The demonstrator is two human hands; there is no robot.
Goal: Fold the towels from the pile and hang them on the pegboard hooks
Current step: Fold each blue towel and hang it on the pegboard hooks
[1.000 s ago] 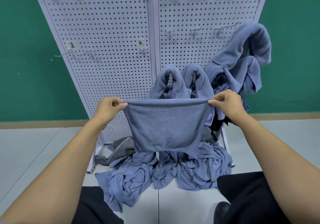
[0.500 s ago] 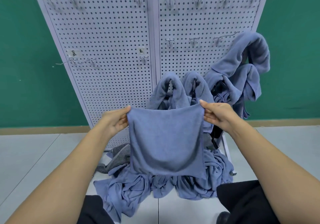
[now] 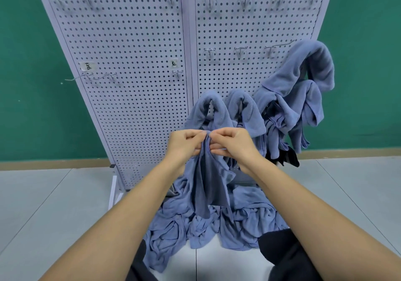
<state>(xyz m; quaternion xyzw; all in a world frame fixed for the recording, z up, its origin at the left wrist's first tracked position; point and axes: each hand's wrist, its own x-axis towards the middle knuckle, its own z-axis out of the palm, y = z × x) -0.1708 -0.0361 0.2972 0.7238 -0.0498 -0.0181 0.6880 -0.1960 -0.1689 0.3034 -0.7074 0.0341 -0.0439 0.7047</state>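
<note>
In two hands [image 3: 186, 145] [image 3: 235, 145], one towel [image 3: 206, 183].

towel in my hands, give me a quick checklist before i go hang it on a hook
1. Left hand and right hand pinch the towel at its top edge: ok.
2. Held ends brought together: ok.
3. Edges lined up: not ok, it hangs bunched and uneven.
4. Lower tip clear of the pile: cannot tell.
5. Bare hook free on the pegboard: ok.
</note>
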